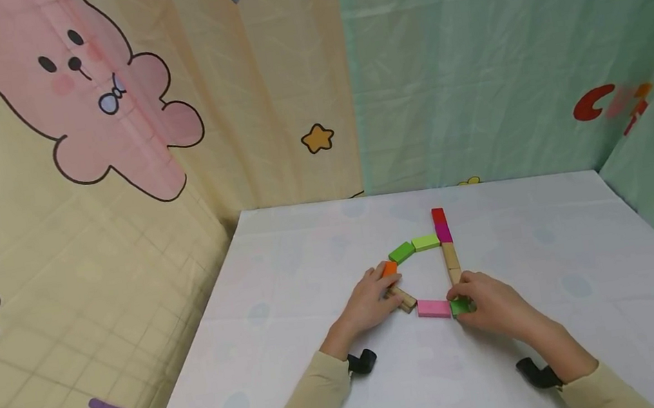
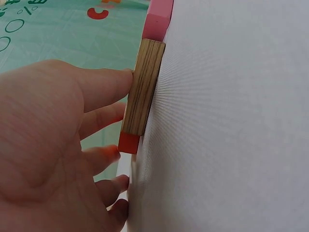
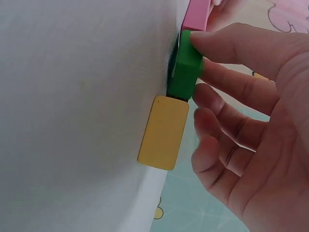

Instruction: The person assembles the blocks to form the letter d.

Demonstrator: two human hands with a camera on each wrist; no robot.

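My right hand point(image 1: 494, 302) pinches a dark green block point(image 3: 187, 65) between thumb and fingers at the lower right corner of a ring of blocks. My left hand point(image 1: 369, 302) rests at the ring's left side. Its thumb touches a striped wooden block point(image 2: 144, 87), and its fingers lie around an orange block point(image 1: 389, 268). Between the hands lies a pink block point(image 1: 434, 308), whose right end meets the dark green one. A plain wooden block point(image 3: 164, 133) adjoins the green block in the right wrist view.
Green point(image 1: 401, 253) and lime point(image 1: 426, 242) blocks curve across the top of the ring. Up the right side runs a straight column of wooden blocks point(image 1: 451, 260), then a magenta block point(image 1: 443, 233) and a red block point(image 1: 438, 215). A white cloth covers the table point(image 1: 284, 259); printed curtains point(image 1: 282, 64) hang behind.
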